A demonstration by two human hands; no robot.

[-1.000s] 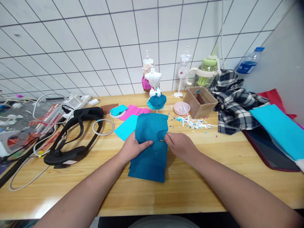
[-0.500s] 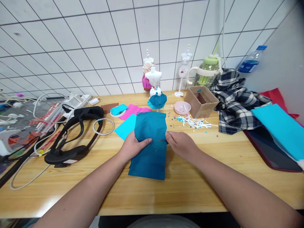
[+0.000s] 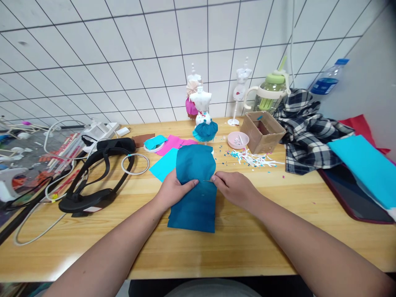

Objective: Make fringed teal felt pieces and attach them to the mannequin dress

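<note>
A dark teal sheet of paper or cloth (image 3: 194,194) lies on the wooden table (image 3: 247,243) in front of me. My left hand (image 3: 175,189) pinches its left side at the middle, fingers closed on it. My right hand (image 3: 233,189) pinches a thin needle or pin (image 3: 208,180) at the sheet's right edge, its tip pointing left toward my left thumb. The sheet's upper half stands a little off the table. Behind it stands a small white mannequin (image 3: 202,117) with a teal skirt.
A light cyan sheet (image 3: 162,165), pink sheets (image 3: 173,144), a white ring (image 3: 134,164), a black headset (image 3: 95,177), a pink dish (image 3: 237,140), paper scraps (image 3: 253,159), a cardboard box (image 3: 262,132), a plaid cloth (image 3: 306,132) and a tablet (image 3: 352,196) under a cyan sheet surround it.
The sheet's upper half has narrowed and been gathered in. My right hand has slid left along the fold, and the needle now shows between my hands.
</note>
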